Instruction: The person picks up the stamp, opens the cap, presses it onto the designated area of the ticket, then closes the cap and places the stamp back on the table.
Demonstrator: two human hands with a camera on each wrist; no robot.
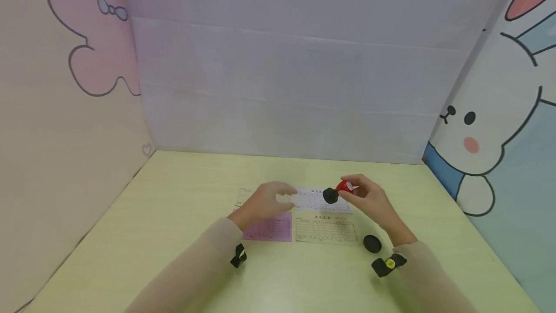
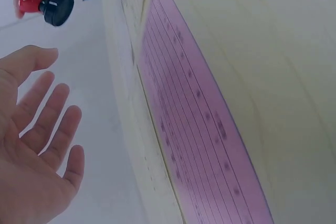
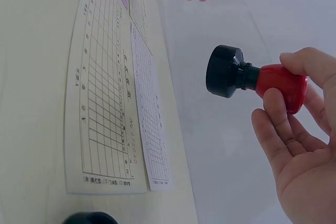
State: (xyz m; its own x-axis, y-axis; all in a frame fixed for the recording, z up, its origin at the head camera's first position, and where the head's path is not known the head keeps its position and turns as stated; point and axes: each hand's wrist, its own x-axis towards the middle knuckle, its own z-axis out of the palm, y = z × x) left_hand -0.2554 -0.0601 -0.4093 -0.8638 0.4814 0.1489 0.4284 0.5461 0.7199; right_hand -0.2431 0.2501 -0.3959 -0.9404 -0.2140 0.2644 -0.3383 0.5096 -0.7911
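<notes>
My right hand (image 1: 369,201) pinches the red handle of a stamp (image 3: 281,85) between thumb and fingers. The stamp's round black head (image 3: 223,72) points away from the palm, toward the left hand, held above the papers. Nothing is in my left hand (image 1: 266,200); its fingers are spread and loosely bent over the left-hand forms, apart from the stamp. Below the hands lie a pink form (image 2: 184,103), a white form (image 1: 312,200), a cream form (image 1: 326,231) and another pale form (image 1: 245,196), partly hidden by the left hand.
A round black cap (image 1: 372,244) lies on the pale wooden table (image 1: 173,255), right of the cream form and near the right wrist. A white back wall (image 1: 278,86) and side walls with cartoon figures enclose the table.
</notes>
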